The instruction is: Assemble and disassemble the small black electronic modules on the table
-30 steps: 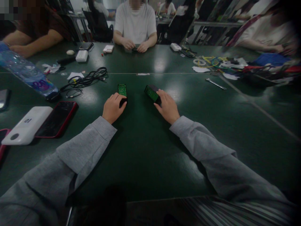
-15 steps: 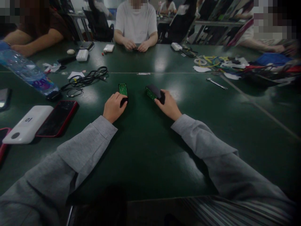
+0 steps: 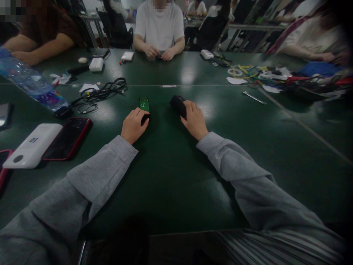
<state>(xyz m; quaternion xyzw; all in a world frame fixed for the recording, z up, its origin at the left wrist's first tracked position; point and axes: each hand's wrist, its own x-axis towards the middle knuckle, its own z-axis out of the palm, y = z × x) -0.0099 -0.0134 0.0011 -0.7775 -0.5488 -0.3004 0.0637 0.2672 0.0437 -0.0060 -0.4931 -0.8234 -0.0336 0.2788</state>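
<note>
1. Nearest, to the left of your left hand (image 3: 134, 126), a white slab-like device (image 3: 35, 141) and a red-edged phone (image 3: 67, 140) lie on the counter (image 3: 171, 176), well clear of your fingers.
2. Your left hand is closed around the near end of a dark casing (image 3: 145, 118), thumb on the side facing your right hand. Whether it rests wholly on the counter you cannot tell.
3. Just beyond those fingers, the casing's exposed green circuit board (image 3: 143, 104) faces up. Judge it light and stiff, but fragile on that face: take it by the casing's long edges and don't press on the board.
4. Your right hand (image 3: 195, 120) grips the near end of a dark block (image 3: 178, 105), which slants away towards the left from your fingertips. It is probably rigid and light enough for one hand; its smooth-looking shell may slip, so pinch both long sides, thumb opposite fingers.
5. Farther out, a black cable (image 3: 107, 90) is bunched beyond and left of your left hand, and a wrench (image 3: 253, 98) lies beyond and right of your right hand.
6. Farthest, straight ahead between your hands, a co-worker (image 3: 159, 27) sits across the counter.
</note>
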